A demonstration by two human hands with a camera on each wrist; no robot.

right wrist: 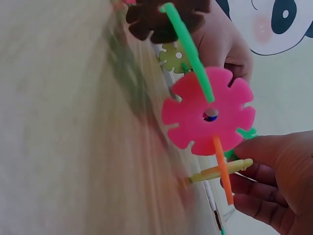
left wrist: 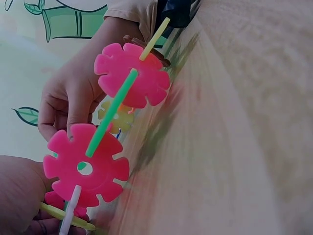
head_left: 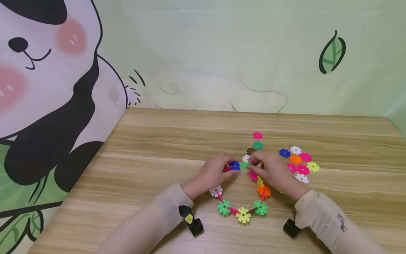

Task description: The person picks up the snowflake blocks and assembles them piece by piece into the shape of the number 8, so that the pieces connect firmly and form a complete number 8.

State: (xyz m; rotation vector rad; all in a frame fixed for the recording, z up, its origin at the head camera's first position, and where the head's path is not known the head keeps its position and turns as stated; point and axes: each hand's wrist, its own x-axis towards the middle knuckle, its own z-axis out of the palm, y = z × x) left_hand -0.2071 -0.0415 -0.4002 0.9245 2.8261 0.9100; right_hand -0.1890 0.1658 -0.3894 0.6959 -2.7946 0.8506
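A chain of slotted plastic snowflake discs loops between my hands on the wooden table, with a yellow disc [head_left: 243, 215] at its near bend. My left hand [head_left: 210, 173] pinches the chain's left end by a pink disc [head_left: 227, 168] beside a blue disc [head_left: 235, 165]. Opposite it, my right hand [head_left: 275, 171] pinches a light green disc [head_left: 245, 165] between thumb and fingertips, right at the blue one's edge. In the right wrist view, a large pink disc [right wrist: 190, 117] of the chain partly covers the right fingertips. Another pink disc [left wrist: 105, 171] stands before the left fingers.
Behind the hands, a row of loose discs runs back to a pink disc [head_left: 257, 135], past a teal disc [head_left: 258, 145]. Several more lie right of the right hand, around an orange disc [head_left: 295, 159]. A wall [head_left: 203, 56] stands behind the table [head_left: 152, 141].
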